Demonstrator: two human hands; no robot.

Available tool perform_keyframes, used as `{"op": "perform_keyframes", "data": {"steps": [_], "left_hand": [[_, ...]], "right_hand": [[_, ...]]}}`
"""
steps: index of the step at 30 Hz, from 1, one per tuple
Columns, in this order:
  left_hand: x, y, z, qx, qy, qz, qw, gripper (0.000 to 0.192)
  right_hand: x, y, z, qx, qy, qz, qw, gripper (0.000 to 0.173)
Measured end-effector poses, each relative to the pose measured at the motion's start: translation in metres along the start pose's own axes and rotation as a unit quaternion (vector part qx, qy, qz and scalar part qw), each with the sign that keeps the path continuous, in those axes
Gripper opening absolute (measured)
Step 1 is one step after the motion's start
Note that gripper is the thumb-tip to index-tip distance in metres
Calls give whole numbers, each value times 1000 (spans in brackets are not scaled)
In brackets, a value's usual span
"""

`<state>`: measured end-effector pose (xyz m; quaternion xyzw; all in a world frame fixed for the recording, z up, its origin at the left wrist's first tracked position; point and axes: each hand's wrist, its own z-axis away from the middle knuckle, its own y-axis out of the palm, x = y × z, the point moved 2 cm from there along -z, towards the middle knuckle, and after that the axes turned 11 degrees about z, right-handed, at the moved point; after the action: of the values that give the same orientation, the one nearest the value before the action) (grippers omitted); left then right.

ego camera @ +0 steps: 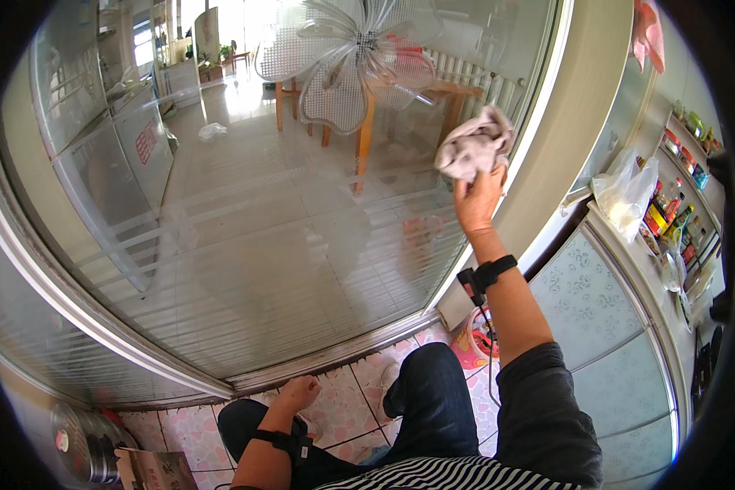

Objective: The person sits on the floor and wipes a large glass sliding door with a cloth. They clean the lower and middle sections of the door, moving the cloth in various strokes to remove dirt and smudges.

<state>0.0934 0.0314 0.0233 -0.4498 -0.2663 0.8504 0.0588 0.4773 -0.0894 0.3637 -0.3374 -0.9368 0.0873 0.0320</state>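
Note:
A bunched, pale pinkish-grey cloth (474, 147) is gripped in my right hand (481, 199), pressed toward the right side of a glass sliding door panel (269, 245). That arm is stretched forward, close to the door's light frame. Low over my knee, my left hand (300, 394) is curled with its fingers closed, and I see nothing in it. Above the middle of the glass is a large translucent flower decoration (364, 67). Pale horizontal stripes cross the lower part of the pane.
At the right stands a cabinet (588, 294) with frosted doors; a plastic bag (628, 193) and several bottles (680, 214) are on top. A pink and white container (481, 337) sits by the door frame. A metal pot (89, 441) and cardboard box (153, 468) lie at lower left.

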Motion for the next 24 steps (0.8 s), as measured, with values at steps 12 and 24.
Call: {"op": "perform_keyframes", "data": {"steps": [12,24], "left_hand": [[1,1,-4,19,-12,-53,998,26],[-5,2,-1,8,-11,-33,999,28]], "right_hand": [[-93,24,-24,48,225,66,971,53],[-71,28,40,9,132,69,989,44]]}}
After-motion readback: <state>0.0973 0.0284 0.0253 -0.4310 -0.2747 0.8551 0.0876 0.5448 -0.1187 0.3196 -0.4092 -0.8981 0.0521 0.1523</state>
